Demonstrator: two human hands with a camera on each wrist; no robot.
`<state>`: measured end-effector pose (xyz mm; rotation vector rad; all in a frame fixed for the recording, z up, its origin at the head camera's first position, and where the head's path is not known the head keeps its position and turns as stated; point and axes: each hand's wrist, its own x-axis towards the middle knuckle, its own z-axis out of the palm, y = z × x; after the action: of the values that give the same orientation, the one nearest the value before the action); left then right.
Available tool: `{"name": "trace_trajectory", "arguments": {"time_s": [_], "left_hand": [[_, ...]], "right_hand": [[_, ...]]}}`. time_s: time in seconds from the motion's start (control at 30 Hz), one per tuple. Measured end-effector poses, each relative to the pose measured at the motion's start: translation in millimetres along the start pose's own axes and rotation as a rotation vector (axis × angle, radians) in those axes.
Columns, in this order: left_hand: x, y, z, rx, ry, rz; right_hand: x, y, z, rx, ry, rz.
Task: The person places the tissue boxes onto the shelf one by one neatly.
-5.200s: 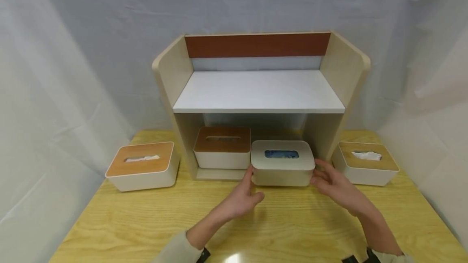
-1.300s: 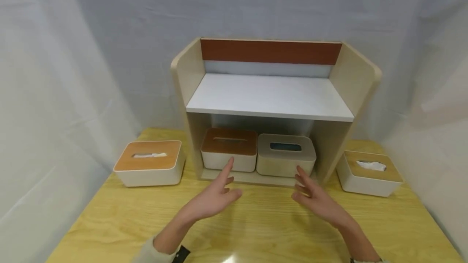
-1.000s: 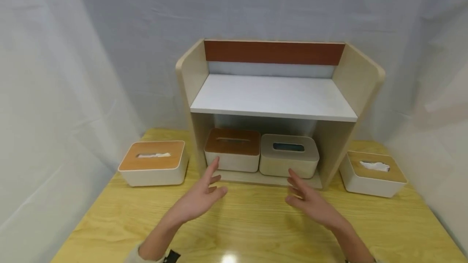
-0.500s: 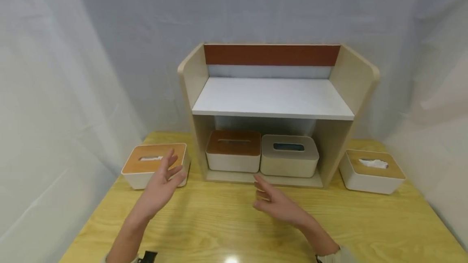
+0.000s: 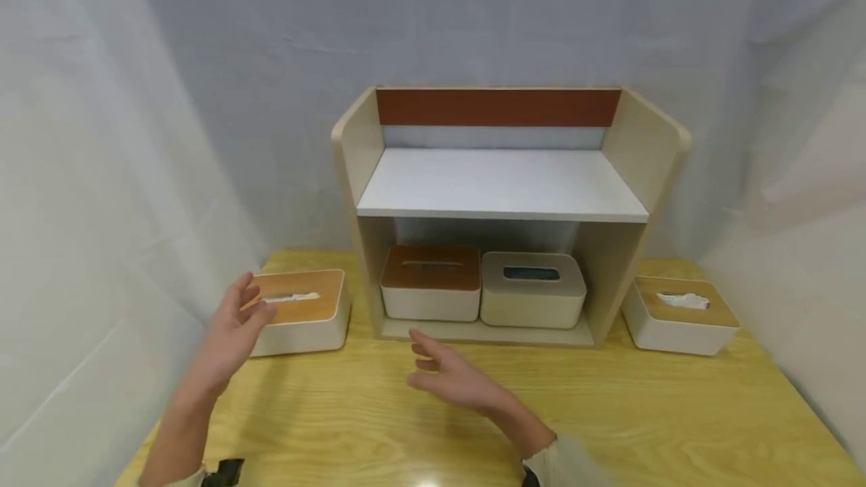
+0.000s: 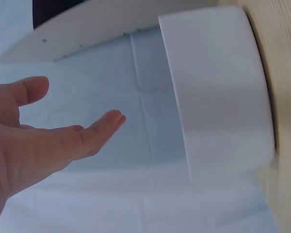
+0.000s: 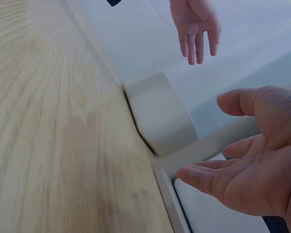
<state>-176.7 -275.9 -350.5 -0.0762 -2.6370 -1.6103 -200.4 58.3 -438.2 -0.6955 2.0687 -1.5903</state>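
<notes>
Pale cloth backdrop (image 5: 473, 13): hangs creased behind and at both sides.
Wood-grain surface (image 5: 379, 412): carries the shelving unit and two tissue boxes directly; could let a box skid or swivel if pushed at one end only.
Two-tier shelving unit (image 5: 501, 183): stands upright toward the rear, with a white upper board and a reddish-brown back rail.
Orange-topped tissue box (image 5: 304, 314): sits on the surface left of the unit, near but apart from its side panel; could jolt that panel if shoved rightward.
Brown-topped tissue box (image 5: 431, 284): fills the left part of the lower compartment.
Beige tissue box (image 5: 533, 307): sits snugly beside the brown-topped one; could be knocked askew by a push on that neighbour.
Light-wood-topped tissue box (image 5: 682, 318): rests on the surface right of the unit, well apart from both hands.
Left hand (image 5: 226, 333): released, raised at the left end of the orange-topped box, apart from its white wall; could catch only the lid's rim by closing too high.
Right hand (image 5: 456, 374): released, grasping nothing, poised before the lower compartment; could bump the unit's base by sweeping forward too low.
Tissue tuft (image 5: 292, 297): pokes from the orange-topped box's slot; could snag on a fingertip brushing across the lid.
</notes>
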Motion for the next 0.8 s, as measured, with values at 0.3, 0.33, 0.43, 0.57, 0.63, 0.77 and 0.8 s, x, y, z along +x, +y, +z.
{"name": "trace_trajectory", "arguments": {"time_s": [0.3, 0.33, 0.43, 0.57, 0.63, 0.77, 0.8], "left_hand": [[17.8, -34.9, -32.7, 0.084, 0.087, -0.128], [20.0, -38.9, -36.2, 0.084, 0.096, -0.14], [25.8, -50.6, -45.6, 0.087, 0.091, -0.182], [29.1, -63.7, -55.1, 0.078, 0.028, -0.234], [30.4, -68.7, -57.9, 0.053, -0.02, -0.248], [37.2, -79.9, -59.3, -0.037, -0.099, -0.264], [39.2, -82.8, -59.0, -0.066, -0.115, -0.269]], "right_hand": [[36.2, 2, 27, 0.046, 0.011, 0.017], [41.0, 3, 30, 0.046, 0.016, 0.017], [53.7, 4, 41, 0.058, 0.013, 0.021], [68.1, 3, 53, 0.064, -0.008, 0.042], [75.7, 0, 58, 0.066, -0.01, 0.046], [93.8, -3, 64, 0.053, 0.014, 0.045], [98.2, -3, 64, 0.053, 0.021, 0.049]]}}
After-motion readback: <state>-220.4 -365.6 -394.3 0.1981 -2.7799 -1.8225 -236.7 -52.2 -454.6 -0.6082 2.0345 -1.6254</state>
